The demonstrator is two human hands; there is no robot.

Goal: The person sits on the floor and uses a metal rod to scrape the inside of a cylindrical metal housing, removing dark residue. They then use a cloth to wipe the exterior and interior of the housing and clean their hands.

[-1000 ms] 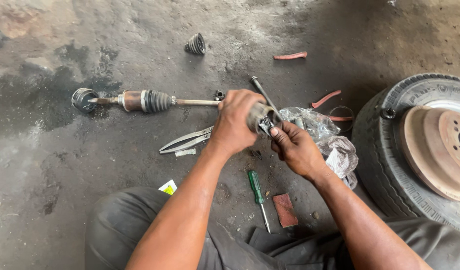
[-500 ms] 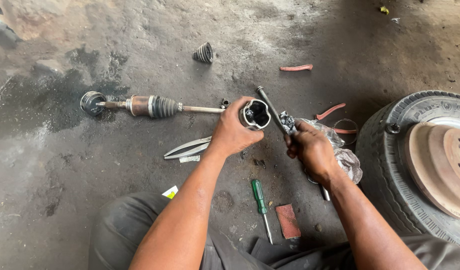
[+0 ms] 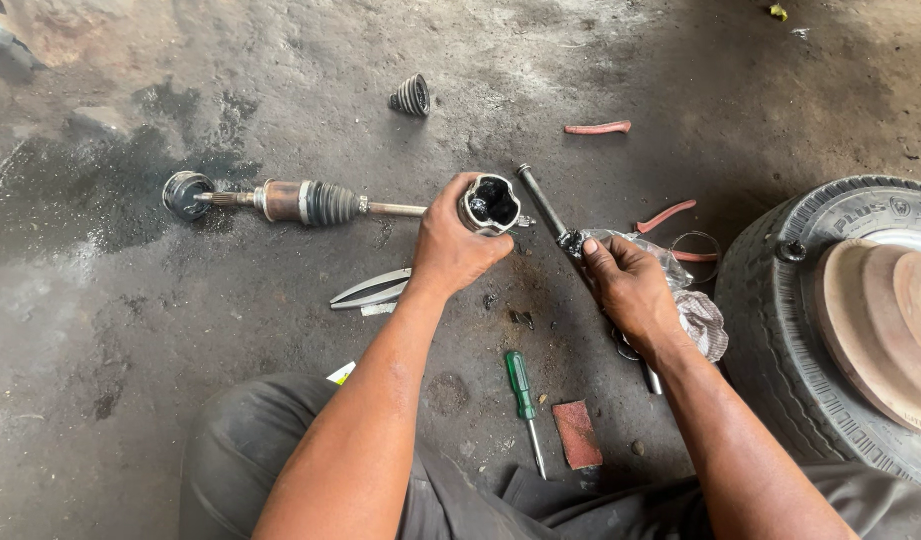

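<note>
Left hand (image 3: 459, 245): fingers wrapped tight around the metal joint cup (image 3: 490, 203) at the end of the axle shaft (image 3: 311, 203). Cup's open mouth faces up toward the camera, dark grease inside. Shaft runs away from the left fingers to the left, lying on the concrete floor (image 3: 181, 330), with a ribbed rubber boot partway along and a second joint at its far end, sitting in a dark oil stain.

Right hand (image 3: 633, 290): fingers closed around a long dark metal bar (image 3: 544, 205). Bar's free end sticks out up-left from the right fingers, tip just beside the cup, not touching it as far as I can tell. Lower end pokes out below the wrist.

Around them:
- Crumpled plastic bag with rag (image 3: 696, 310) under and just right of the right fingers.
- Green-handled screwdriver (image 3: 524, 395) on the floor below and between both hands, rust-red sandpaper piece (image 3: 578, 435) just beside it.
- Metal clamp strips (image 3: 373, 290) just left of the left wrist.
- Loose rubber boot (image 3: 413, 95) well above the left fingers.
- Red-handled pliers (image 3: 671, 218) just above-right of the right fingers; another red strip (image 3: 598, 127) further up.
- Tyre (image 3: 781, 330) with a brake disc (image 3: 881, 320) lying on it, far right of the right fingers.
</note>
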